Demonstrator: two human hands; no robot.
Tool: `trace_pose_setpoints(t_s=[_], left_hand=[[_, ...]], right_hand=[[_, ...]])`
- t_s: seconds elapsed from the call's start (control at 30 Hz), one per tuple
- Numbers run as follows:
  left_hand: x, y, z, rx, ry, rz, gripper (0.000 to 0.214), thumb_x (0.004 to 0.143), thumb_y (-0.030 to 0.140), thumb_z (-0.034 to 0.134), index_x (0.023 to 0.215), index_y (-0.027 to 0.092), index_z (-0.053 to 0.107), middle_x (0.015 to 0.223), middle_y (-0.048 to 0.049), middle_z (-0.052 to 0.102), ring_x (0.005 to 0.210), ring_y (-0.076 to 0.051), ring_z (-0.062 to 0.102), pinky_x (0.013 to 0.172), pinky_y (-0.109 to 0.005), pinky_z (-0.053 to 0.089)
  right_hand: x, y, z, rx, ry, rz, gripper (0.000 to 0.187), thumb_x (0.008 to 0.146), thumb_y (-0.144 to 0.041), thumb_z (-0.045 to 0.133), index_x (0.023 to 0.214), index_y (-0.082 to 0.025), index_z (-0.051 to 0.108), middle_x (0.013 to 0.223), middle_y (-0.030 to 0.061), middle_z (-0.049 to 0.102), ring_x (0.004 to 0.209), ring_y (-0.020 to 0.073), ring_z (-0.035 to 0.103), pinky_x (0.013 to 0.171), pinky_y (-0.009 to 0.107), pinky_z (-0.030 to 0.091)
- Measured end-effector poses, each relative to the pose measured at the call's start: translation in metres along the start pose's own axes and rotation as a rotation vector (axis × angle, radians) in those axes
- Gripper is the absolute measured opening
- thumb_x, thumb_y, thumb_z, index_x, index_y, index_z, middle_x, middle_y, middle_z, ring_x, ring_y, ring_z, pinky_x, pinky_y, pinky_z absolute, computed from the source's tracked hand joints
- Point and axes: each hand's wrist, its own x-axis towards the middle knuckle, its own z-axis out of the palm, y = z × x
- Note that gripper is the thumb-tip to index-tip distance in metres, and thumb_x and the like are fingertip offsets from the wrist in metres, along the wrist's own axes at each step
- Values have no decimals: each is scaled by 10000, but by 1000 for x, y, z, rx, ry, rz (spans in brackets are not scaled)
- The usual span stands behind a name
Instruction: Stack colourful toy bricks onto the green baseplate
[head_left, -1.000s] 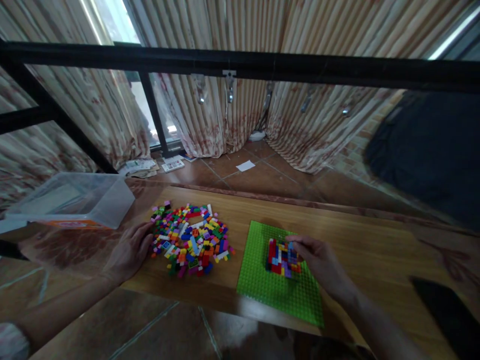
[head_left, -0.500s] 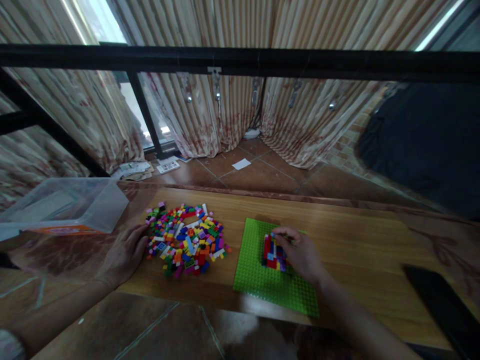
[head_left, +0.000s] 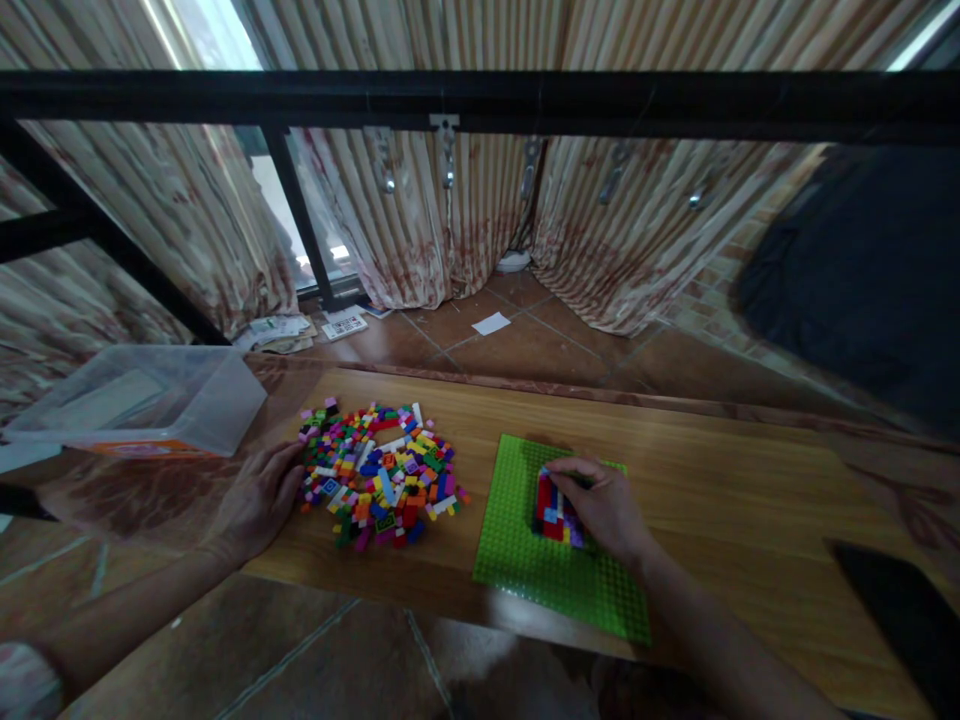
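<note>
While the right hand (head_left: 604,505) bends over the multicoloured brick build (head_left: 552,510), it hides the build's right part, so I cannot tell whether its fingertips pinch a brick. The build sits on a green studded baseplate (head_left: 506,545), whose studs probably steady it without a second hand. Relaxed and apparently gripping nothing, the left hand (head_left: 259,500) rests against the left edge of the loose brick pile (head_left: 382,475), perhaps for easy reach. Beyond that hand stands a clear plastic box (head_left: 236,400).
</note>
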Motion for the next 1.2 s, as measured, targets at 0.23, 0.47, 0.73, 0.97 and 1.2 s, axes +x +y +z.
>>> trace_pose_setpoints(t_s=[0.23, 0.47, 0.73, 0.97, 1.2], left_hand=[[-1, -3, 2, 10, -8, -20, 489, 904, 439, 305, 1253, 155, 498, 1257, -128, 528, 1181, -290, 484, 1029, -458, 397], [-1, 1, 0, 0, -2, -27, 459, 898, 432, 313, 1243, 188, 493, 1243, -112, 528, 1187, -290, 476, 1028, -471, 397], [-1, -1, 2, 18, -6, -19, 459, 901, 433, 308, 1216, 173, 516, 1249, -116, 525, 1180, -283, 482, 1036, -455, 392], [-4, 2, 2, 16, 19, -18, 434, 915, 414, 317, 1217, 176, 519, 1238, -113, 533, 1154, -265, 501, 1007, -436, 422], [-4, 6, -1, -23, 22, -9, 412, 918, 388, 326, 1202, 164, 525, 1228, -117, 538, 1153, -265, 496, 1003, -456, 427]], right_hand=[[0, -6, -3, -45, -6, -26, 201, 787, -371, 560, 801, -259, 727, 854, 9, 712, 816, 176, 638, 806, 342, 482], [4, -6, -3, 26, -78, 100, 253, 770, -395, 575, 843, -217, 740, 692, 12, 698, 534, 134, 582, 504, 255, 449], [8, 0, -1, 44, -91, 130, 266, 747, -408, 593, 854, -214, 741, 705, 18, 712, 541, 138, 584, 521, 263, 450], [2, -4, -7, -121, -30, -120, 185, 788, -354, 571, 837, -266, 726, 934, 26, 712, 882, 212, 635, 846, 389, 481], [-21, -59, 33, -276, -117, -368, 212, 872, -252, 488, 938, -228, 689, 940, 52, 684, 926, 198, 594, 854, 347, 452]])
